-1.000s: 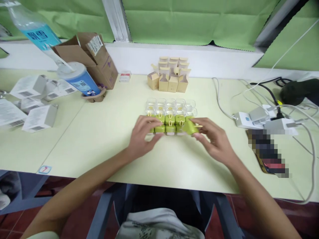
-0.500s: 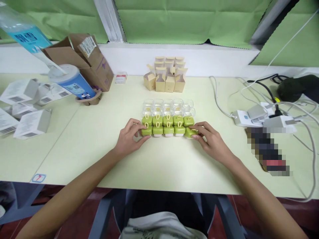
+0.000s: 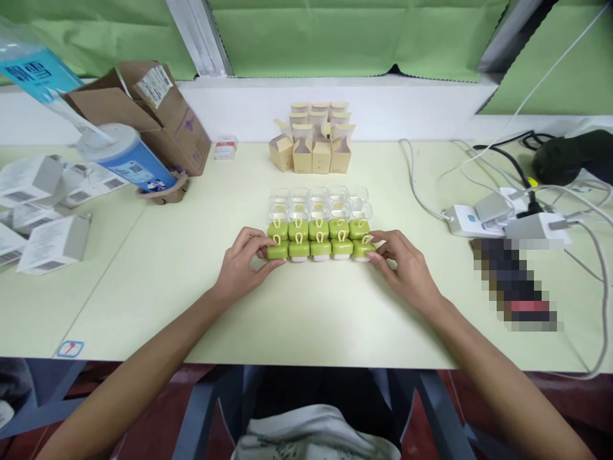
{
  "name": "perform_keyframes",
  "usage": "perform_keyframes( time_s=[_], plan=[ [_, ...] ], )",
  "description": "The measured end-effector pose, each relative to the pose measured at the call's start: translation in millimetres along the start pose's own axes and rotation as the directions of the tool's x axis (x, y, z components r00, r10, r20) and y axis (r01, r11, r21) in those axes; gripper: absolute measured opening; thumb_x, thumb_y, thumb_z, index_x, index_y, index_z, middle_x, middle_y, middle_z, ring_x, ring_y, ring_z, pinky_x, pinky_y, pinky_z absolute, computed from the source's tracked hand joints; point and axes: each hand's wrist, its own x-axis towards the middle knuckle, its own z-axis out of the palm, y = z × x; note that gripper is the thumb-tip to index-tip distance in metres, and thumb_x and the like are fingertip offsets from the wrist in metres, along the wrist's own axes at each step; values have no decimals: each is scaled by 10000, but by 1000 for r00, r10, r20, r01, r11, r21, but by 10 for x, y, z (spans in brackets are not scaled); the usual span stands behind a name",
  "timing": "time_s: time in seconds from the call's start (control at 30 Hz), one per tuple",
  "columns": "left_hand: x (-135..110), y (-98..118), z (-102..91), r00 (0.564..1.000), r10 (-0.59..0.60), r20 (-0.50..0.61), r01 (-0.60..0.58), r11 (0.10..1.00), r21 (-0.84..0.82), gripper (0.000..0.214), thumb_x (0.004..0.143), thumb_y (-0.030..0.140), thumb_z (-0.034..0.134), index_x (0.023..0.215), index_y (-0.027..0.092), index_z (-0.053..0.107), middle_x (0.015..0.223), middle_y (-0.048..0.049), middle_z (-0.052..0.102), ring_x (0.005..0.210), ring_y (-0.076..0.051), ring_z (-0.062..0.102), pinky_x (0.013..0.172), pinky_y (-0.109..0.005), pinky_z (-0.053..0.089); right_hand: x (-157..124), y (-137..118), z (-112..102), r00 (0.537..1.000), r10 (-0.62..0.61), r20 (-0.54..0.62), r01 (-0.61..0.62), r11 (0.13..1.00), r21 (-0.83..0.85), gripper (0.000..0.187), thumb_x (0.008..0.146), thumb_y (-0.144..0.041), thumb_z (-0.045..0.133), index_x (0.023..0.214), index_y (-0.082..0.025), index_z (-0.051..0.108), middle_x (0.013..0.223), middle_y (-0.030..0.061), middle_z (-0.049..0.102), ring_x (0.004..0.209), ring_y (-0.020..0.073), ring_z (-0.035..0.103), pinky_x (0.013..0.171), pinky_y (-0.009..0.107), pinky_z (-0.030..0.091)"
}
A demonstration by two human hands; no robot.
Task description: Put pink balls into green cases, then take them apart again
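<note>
Two rows of small green cases with cream loops on top stand close together on the table; a middle one (image 3: 320,249) shows a pale lower part. My left hand (image 3: 245,260) pinches the leftmost green case (image 3: 276,252) of the front row between thumb and fingers. At the other end, my right hand (image 3: 400,263) grips the rightmost green case (image 3: 363,250) the same way, and that case sits nearly in line with its row. Right behind the green cases are rows of clear plastic cases (image 3: 318,207), some with a yellow spot inside.
Several open cream cardboard boxes (image 3: 301,156) stand by the wall. To the left are white boxes (image 3: 52,243), a blue tub (image 3: 136,160), a tilted bottle (image 3: 41,73) and a brown carton (image 3: 184,137). A power strip (image 3: 467,220) with cables and a blurred dark object (image 3: 514,284) lie right.
The rightmost front case, askew before, has been turned straighter against its row by my right hand. My left hand keeps its hold on the left end. The camera view has shifted slightly.
</note>
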Motion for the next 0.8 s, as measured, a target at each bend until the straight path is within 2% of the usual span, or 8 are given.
perform_keyframes(
  time_s=[0.23, 0.3, 0.37, 0.47, 0.57, 0.6, 0.67, 0.8],
  plan=[
    [-9, 0, 8, 1000, -2, -3, 2, 999, -34, 363, 941, 488, 891, 1165, 254, 729, 1117, -31, 653, 725, -109, 663, 717, -308, 667, -31, -18, 63, 999, 15, -50, -15, 1000, 1, 398, 1111, -547, 628, 1395, -272, 674, 1196, 104, 694, 799, 224, 756, 809, 463, 700],
    [-23, 12, -8, 999, -5, -43, 3, 999, -39, 335, 964, 478, 863, 1175, 252, 734, 1113, -40, 656, 760, -126, 660, 761, -330, 661, -46, -40, 52, 997, 34, -72, -34, 999, 7, 417, 1092, -572, 653, 1374, -267, 690, 1180, 104, 713, 790, 227, 752, 764, 447, 685],
    [-10, -15, -14, 988, -81, -128, 74, 996, -57, 313, 1013, 503, 789, 1189, 250, 739, 1142, -68, 660, 901, -177, 690, 880, -379, 665, -26, -31, 22, 988, 76, -132, -73, 997, 30, 411, 1083, -597, 659, 1320, -267, 720, 1154, 104, 750, 827, 243, 758, 763, 444, 672],
    [128, -177, 55, 915, -346, -210, 283, 918, -278, 420, 1055, 629, 677, 1270, 270, 717, 1339, -112, 650, 1299, -257, 667, 1143, -452, 610, 164, 112, -18, 953, 185, -239, -137, 969, 204, 405, 1091, -645, 619, 1209, -280, 750, 1187, 98, 797, 1017, 283, 786, 910, 485, 674],
    [397, -403, 243, 791, -601, -113, 426, 674, -603, 630, 959, 816, 689, 1350, 323, 664, 1558, -90, 607, 1560, -261, 544, 1350, -460, 450, 556, 389, 16, 925, 274, -264, -143, 893, 427, 493, 1002, -724, 698, 1279, -317, 718, 1407, 87, 759, 1321, 307, 739, 1154, 540, 618],
    [493, -459, 320, 758, -649, -70, 447, 594, -669, 673, 932, 848, 695, 1361, 332, 651, 1626, -82, 569, 1629, -256, 484, 1385, -448, 401, 700, 482, 49, 924, 292, -247, -153, 874, 462, 573, 964, -749, 725, 1362, -339, 688, 1522, 82, 712, 1438, 305, 683, 1263, 553, 543],
    [657, -513, 465, 718, -695, -35, 448, 500, -742, 682, 939, 854, 678, 1388, 343, 630, 1723, -65, 502, 1730, -232, 355, 1428, -420, 324, 953, 629, 137, 921, 337, -194, -200, 839, 507, 735, 954, -800, 677, 1541, -368, 581, 1697, 83, 586, 1606, 294, 549, 1368, 567, 421],
    [838, -450, 647, 667, -744, -42, 422, 424, -801, 619, 1044, 788, 553, 1459, 330, 588, 1826, -67, 403, 1799, -194, 201, 1469, -403, 210, 1205, 748, 316, 935, 334, -118, -236, 836, 495, 948, 999, -874, 489, 1768, -351, 308, 1884, 82, 328, 1754, 270, 323, 1432, 574, 277]
  ],
)
